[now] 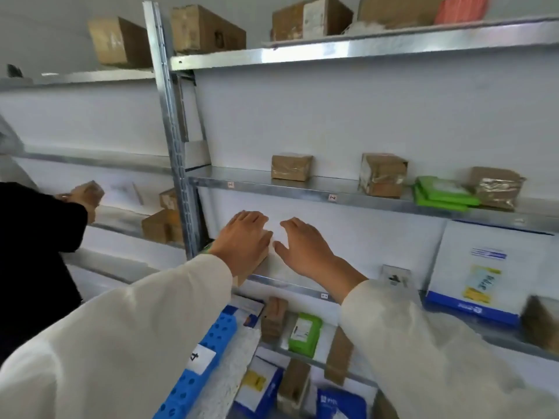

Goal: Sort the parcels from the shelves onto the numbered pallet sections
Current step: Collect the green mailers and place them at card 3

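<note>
A brown cardboard parcel (256, 266) sits at the left end of the lower metal shelf (290, 286), next to the upright post. My left hand (243, 240) lies palm-down over its top and clasps it, hiding most of it. My right hand (305, 249) hovers just to the right of the parcel with fingers spread and nothing in it. Below my left sleeve lies a blue pallet (196, 373) with a white label reading 4 (200, 358).
Brown parcels (292, 167) and green packets (441, 193) sit on the shelf above. A large white and blue box (484, 267) stands at the right. Lower shelves hold a green packet (304, 334) and more parcels. At the left a person's black sleeve (36, 225) reaches toward another rack.
</note>
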Demonstrator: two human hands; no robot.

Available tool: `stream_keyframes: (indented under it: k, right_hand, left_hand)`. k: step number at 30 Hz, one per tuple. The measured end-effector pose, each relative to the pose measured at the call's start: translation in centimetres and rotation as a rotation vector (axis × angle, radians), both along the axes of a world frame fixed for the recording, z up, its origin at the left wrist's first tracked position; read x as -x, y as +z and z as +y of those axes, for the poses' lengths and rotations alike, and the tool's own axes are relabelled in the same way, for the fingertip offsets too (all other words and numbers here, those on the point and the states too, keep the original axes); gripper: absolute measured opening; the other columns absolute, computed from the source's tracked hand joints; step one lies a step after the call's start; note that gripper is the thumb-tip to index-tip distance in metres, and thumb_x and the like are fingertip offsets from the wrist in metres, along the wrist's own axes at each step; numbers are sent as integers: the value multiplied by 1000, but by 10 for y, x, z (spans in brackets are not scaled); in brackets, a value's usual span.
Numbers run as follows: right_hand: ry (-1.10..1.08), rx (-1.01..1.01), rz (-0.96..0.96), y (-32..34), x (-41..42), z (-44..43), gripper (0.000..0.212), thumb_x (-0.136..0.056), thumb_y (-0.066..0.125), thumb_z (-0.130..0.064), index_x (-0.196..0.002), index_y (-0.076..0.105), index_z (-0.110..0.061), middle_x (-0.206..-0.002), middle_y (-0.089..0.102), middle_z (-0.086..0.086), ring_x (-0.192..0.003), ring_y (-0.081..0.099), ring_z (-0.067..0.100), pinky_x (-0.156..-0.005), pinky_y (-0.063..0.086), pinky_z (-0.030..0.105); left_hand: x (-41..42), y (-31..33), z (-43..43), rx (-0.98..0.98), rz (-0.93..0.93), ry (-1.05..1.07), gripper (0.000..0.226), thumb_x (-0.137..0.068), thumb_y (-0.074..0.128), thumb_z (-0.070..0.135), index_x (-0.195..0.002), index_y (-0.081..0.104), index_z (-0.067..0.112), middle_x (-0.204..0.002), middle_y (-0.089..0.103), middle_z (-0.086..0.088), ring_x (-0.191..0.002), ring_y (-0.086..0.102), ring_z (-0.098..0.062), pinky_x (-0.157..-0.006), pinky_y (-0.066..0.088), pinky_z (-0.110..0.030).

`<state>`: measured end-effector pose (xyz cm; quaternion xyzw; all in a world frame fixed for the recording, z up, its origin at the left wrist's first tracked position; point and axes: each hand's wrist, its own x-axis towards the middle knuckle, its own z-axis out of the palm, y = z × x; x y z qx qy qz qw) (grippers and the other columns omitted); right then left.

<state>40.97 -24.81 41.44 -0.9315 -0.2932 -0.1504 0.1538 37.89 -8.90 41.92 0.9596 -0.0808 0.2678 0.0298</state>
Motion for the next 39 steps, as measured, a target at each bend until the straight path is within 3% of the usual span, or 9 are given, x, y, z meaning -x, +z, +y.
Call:
stream_keyframes:
  k: [5,11,18,24,29,33,35,39]
  right_hand:
    - [-227,-27,-11,17,-27,-64,55,-98,45,-40,-143,39,-9,-146,43,9,-132,42,27,-111,30,36]
    - [-516,27,25,32,-42,-148,50,-98,45,-37,-138,41,-6,-139,47,11,-126,44,29,-105,32,36]
    - [-768,108,31,52,-56,-208,46,-97,47,-38,-131,44,-6,-132,48,11,-122,46,28,-102,36,37]
    - [-874,75,71,57,-76,-232,51,-97,49,-39,-134,40,-5,-135,44,12,-123,47,31,-101,40,41]
    - [-917,37,74,56,-96,-244,55,-97,48,-39,-137,36,-4,-136,42,13,-123,46,33,-99,42,44]
    - [-938,-32,69,54,-115,-263,54,-96,49,-39,-135,37,-4,-135,41,13,-121,46,34,-97,42,44]
    - [-937,-50,80,50,-126,-275,53,-96,49,-38,-134,37,-4,-134,40,13,-120,47,34,-96,42,44]
    - [-937,-85,108,43,-153,-298,49,-98,42,-37,-135,37,-3,-136,39,15,-122,46,35,-92,41,44]
  left_hand:
    - [-63,16,-64,49,-34,-169,44,-99,43,36,-136,50,14,-139,51,-2,-130,44,-21,-108,34,-32]
    - [-124,32,-145,85,-11,-457,40,-100,43,34,-130,52,9,-130,56,-6,-120,50,-24,-104,38,-33]
    - [-184,47,-212,124,40,-696,29,-97,48,24,-112,58,1,-113,58,-15,-106,53,-32,-86,42,-38]
    - [-220,43,-240,59,15,-720,28,-96,45,27,-103,60,5,-105,61,-13,-100,54,-29,-83,39,-37]
    - [-230,36,-252,-3,11,-699,24,-96,44,28,-100,57,8,-104,60,-11,-93,55,-27,-70,32,-34]
    - [-246,40,-265,73,53,-726,30,-97,45,27,-112,58,4,-113,60,-13,-102,57,-29,-83,45,-38]
    - [-253,40,-274,110,85,-718,32,-97,45,26,-116,57,2,-117,59,-14,-107,55,-29,-89,44,-41]
    - [-264,31,-294,195,131,-664,28,-98,44,22,-106,58,0,-109,60,-18,-101,54,-30,-86,42,-39]
